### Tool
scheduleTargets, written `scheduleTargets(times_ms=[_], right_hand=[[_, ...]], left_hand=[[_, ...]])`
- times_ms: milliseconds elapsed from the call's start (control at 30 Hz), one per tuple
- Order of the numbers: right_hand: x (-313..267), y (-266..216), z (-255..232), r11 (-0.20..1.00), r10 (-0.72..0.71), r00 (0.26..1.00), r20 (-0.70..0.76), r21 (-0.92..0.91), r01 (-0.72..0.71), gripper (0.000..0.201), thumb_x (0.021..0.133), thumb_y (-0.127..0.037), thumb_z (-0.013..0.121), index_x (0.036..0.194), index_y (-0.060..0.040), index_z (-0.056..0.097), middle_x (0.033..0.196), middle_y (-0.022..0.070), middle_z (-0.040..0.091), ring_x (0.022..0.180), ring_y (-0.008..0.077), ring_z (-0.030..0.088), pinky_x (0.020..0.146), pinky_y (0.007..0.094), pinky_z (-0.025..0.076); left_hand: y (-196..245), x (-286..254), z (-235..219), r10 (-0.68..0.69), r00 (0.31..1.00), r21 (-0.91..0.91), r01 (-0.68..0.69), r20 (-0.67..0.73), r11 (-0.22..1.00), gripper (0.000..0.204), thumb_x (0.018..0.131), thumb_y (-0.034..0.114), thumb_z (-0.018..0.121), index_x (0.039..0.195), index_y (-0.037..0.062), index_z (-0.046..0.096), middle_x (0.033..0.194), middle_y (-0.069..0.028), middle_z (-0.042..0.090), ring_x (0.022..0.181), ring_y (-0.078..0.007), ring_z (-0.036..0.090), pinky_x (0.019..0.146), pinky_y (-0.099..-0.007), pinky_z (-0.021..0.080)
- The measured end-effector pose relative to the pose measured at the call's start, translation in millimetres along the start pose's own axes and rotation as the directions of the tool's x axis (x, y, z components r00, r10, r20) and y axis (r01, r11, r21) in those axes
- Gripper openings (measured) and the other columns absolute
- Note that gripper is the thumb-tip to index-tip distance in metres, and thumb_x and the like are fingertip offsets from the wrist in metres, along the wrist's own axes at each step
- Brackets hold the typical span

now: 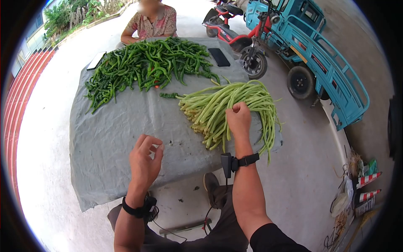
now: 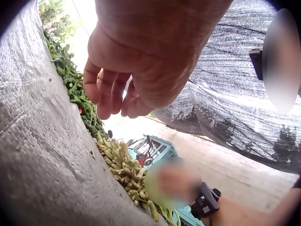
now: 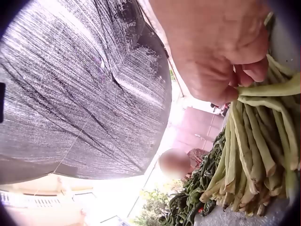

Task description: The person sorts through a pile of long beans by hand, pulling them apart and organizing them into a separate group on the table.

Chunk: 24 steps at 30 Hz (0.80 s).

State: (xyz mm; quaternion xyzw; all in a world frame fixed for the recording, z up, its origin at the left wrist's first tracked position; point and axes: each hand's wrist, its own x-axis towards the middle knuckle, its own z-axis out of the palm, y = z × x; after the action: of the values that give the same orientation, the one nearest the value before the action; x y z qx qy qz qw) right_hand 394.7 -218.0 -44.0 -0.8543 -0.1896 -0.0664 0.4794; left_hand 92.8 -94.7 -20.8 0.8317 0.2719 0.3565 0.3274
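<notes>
My right hand [image 1: 239,122] is over a bundle of pale green yardlong beans [image 1: 214,105] at the table's right side. In the right wrist view its thumb and fingers pinch a yardlong bean [image 3: 270,90] close above the others. The bean ends lie bunched toward the left, and the long tails droop over the right edge. Above the bare front part of the table, my left hand [image 1: 145,161] hangs with loosely bent fingers and nothing in them. A large heap of green chili peppers [image 1: 147,63] covers the far side.
Grey sheeting [image 1: 113,138] covers the table. A dark phone [image 1: 219,57] and a white phone [image 1: 96,61] lie beside the peppers. Across the table sits a person [image 1: 153,21]. A red scooter [image 1: 235,38] and a blue cargo tricycle [image 1: 315,54] stand at the right.
</notes>
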Motion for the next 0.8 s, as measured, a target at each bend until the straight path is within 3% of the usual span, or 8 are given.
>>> scheduleTargets(times_ms=[100, 200, 300, 400, 600, 700, 733, 800], right_hand=[[6, 7, 4, 0.986, -0.002, 1.000, -0.014, 0.168, 0.005, 0.020, 0.082, -0.016, 0.072, 0.088, -0.0004, 0.061, 0.084, 0.0149, 0.067, 0.080, 0.0342, 0.066, 0.078, 0.0447, 0.053], [13, 12, -2, 0.979, 0.107, 0.991, 0.082, 0.168, -0.119, 0.022, 0.082, -0.017, 0.074, 0.090, -0.0006, 0.062, 0.084, 0.0149, 0.068, 0.082, 0.0342, 0.068, 0.078, 0.0451, 0.053], [9, 16, -3, 0.999, 0.000, 1.000, 0.027, -0.044, 0.001, 0.025, 0.081, -0.017, 0.075, 0.093, -0.0003, 0.061, 0.085, 0.0150, 0.069, 0.083, 0.0337, 0.069, 0.078, 0.0454, 0.053], [8, 18, 3, 0.999, 0.005, 0.997, 0.073, -0.048, -0.001, 0.030, 0.083, -0.021, 0.079, 0.094, -0.0003, 0.060, 0.085, 0.0152, 0.070, 0.083, 0.0336, 0.070, 0.078, 0.0461, 0.054], [3, 13, 1, 0.998, -0.006, 0.996, 0.090, -0.063, 0.011, 0.036, 0.084, -0.024, 0.085, 0.095, 0.0005, 0.061, 0.085, 0.0152, 0.071, 0.079, 0.0327, 0.070, 0.074, 0.0458, 0.055], [13, 25, 2, 0.996, 0.002, 0.992, 0.125, 0.093, -0.014, 0.037, 0.082, -0.022, 0.087, 0.096, 0.0022, 0.062, 0.083, 0.0139, 0.071, 0.076, 0.0303, 0.070, 0.074, 0.0451, 0.055], [17, 30, 9, 0.969, 0.028, 0.991, 0.133, 0.240, -0.059, 0.033, 0.085, -0.019, 0.086, 0.097, 0.0020, 0.065, 0.077, 0.0069, 0.067, 0.069, 0.0203, 0.065, 0.063, 0.0376, 0.052], [18, 26, -3, 0.830, 0.146, 0.942, 0.304, 0.481, -0.284, 0.027, 0.089, -0.018, 0.085, 0.097, -0.0006, 0.066, 0.075, 0.0018, 0.062, 0.065, 0.0131, 0.060, 0.056, 0.0315, 0.046]], left_hand=[[0, 0, -3, -0.006, 1.000, -0.003, 0.006, -0.011, 1.000, 0.011, 0.088, 0.000, 0.074, 0.095, 0.0057, 0.067, 0.094, -0.0070, 0.067, 0.076, -0.0210, 0.071, 0.061, -0.0343, 0.052], [5, 1, -6, -0.058, 0.998, -0.010, 0.058, -0.007, 0.998, 0.007, 0.090, 0.001, 0.073, 0.093, 0.0034, 0.068, 0.093, -0.0061, 0.068, 0.076, -0.0188, 0.069, 0.069, -0.0321, 0.054], [1, 1, -7, -0.041, 0.999, -0.017, 0.040, -0.014, 0.999, 0.006, 0.090, 0.001, 0.073, 0.093, 0.0032, 0.069, 0.091, -0.0066, 0.068, 0.076, -0.0191, 0.069, 0.069, -0.0323, 0.054], [-2, 2, -7, 0.007, 1.000, 0.002, -0.007, -0.021, 1.000, 0.010, 0.088, 0.000, 0.075, 0.094, 0.0054, 0.068, 0.092, -0.0072, 0.068, 0.077, -0.0210, 0.071, 0.061, -0.0347, 0.053], [-4, 1, -3, 0.001, 1.000, -0.009, -0.001, -0.006, 1.000, 0.009, 0.088, 0.001, 0.075, 0.093, 0.0055, 0.068, 0.091, -0.0066, 0.068, 0.077, -0.0213, 0.072, 0.062, -0.0347, 0.053], [-2, 0, -3, 0.018, 1.000, 0.005, -0.018, 0.022, 1.000, 0.009, 0.088, 0.001, 0.075, 0.093, 0.0054, 0.069, 0.090, -0.0066, 0.068, 0.077, -0.0211, 0.072, 0.063, -0.0347, 0.054], [-2, 0, -3, 0.011, 1.000, 0.002, -0.011, 0.026, 1.000, 0.009, 0.088, 0.001, 0.075, 0.093, 0.0054, 0.069, 0.090, -0.0066, 0.068, 0.076, -0.0211, 0.072, 0.063, -0.0347, 0.055], [-3, 1, -1, 0.000, 1.000, -0.007, 0.000, 0.031, 1.000, 0.009, 0.088, 0.001, 0.075, 0.093, 0.0053, 0.069, 0.090, -0.0067, 0.068, 0.076, -0.0210, 0.072, 0.064, -0.0346, 0.055]])
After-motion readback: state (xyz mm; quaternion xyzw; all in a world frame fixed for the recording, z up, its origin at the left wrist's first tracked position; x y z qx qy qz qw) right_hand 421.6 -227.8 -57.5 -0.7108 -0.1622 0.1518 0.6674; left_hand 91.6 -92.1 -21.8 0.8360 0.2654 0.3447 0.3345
